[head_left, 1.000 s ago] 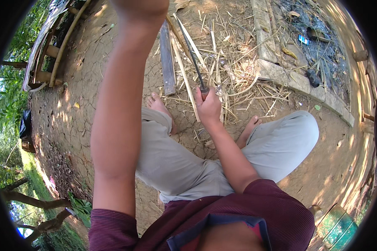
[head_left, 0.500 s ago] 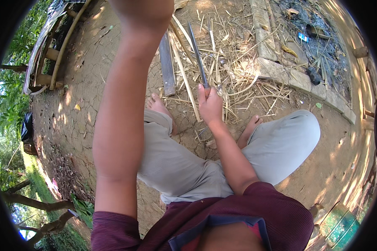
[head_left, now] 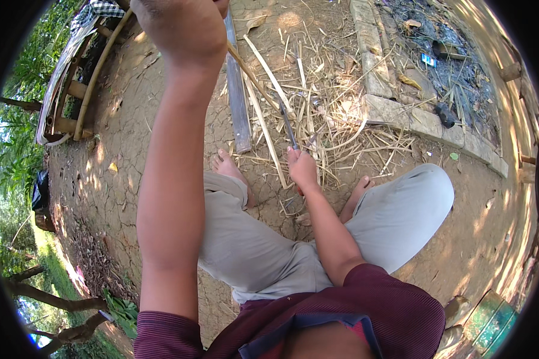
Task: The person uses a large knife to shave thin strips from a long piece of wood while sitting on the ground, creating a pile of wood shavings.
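Note:
My raised left hand [head_left: 182, 33] is closed round the upper end of a thin wooden strip [head_left: 248, 70], perhaps bamboo. From that fist the strip slants down toward the middle. My right hand [head_left: 304, 170] grips the handle of a long, narrow knife [head_left: 288, 127], its dark blade pointing away from me. Near its tip the blade meets or crosses the lower part of the strip; whether they touch I cannot tell. Pale split strips [head_left: 263, 122] lie on the ground beyond my feet, beside a grey plank [head_left: 238, 102].
Shavings [head_left: 341, 125] cover the dirt between my feet and a low brick border [head_left: 413, 113]. Beyond the border are ash and burnt scraps [head_left: 455, 72]. A bamboo bench [head_left: 84, 84] stands at far left, a green container [head_left: 491, 326] at lower right.
My left hand has come lower, bringing more of the fist into view. My right hand has drawn slightly toward me with the knife, whose tip now lies by the strip.

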A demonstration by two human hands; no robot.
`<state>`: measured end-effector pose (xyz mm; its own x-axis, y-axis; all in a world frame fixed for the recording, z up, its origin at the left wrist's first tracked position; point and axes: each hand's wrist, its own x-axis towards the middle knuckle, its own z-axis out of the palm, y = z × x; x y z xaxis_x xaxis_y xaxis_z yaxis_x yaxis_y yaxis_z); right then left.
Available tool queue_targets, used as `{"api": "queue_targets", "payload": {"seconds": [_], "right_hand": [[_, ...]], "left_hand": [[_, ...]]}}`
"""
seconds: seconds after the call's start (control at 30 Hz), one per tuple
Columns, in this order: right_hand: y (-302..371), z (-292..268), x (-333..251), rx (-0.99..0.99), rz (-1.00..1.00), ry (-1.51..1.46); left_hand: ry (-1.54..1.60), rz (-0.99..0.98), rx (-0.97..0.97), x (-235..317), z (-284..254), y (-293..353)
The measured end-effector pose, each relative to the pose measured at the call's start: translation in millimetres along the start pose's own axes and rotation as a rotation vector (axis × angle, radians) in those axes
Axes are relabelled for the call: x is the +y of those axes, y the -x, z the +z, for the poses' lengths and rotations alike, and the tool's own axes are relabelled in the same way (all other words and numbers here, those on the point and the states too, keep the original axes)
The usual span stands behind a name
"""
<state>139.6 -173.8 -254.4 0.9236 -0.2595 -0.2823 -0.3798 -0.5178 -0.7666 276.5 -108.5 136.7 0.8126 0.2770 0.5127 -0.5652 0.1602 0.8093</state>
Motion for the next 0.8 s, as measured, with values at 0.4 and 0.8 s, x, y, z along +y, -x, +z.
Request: {"api": "queue_targets", "payload": {"seconds": [0.4, 0.8], "right_hand": [[-13, 10, 28, -0.064, 0.063, 0.264], [11, -24, -48, 0.112, -0.112, -0.074]], "left_hand": [[0.450, -0.333, -0.171, 15, -8, 1], [-0.089, 0.197, -0.140, -9, -6, 6]]}}
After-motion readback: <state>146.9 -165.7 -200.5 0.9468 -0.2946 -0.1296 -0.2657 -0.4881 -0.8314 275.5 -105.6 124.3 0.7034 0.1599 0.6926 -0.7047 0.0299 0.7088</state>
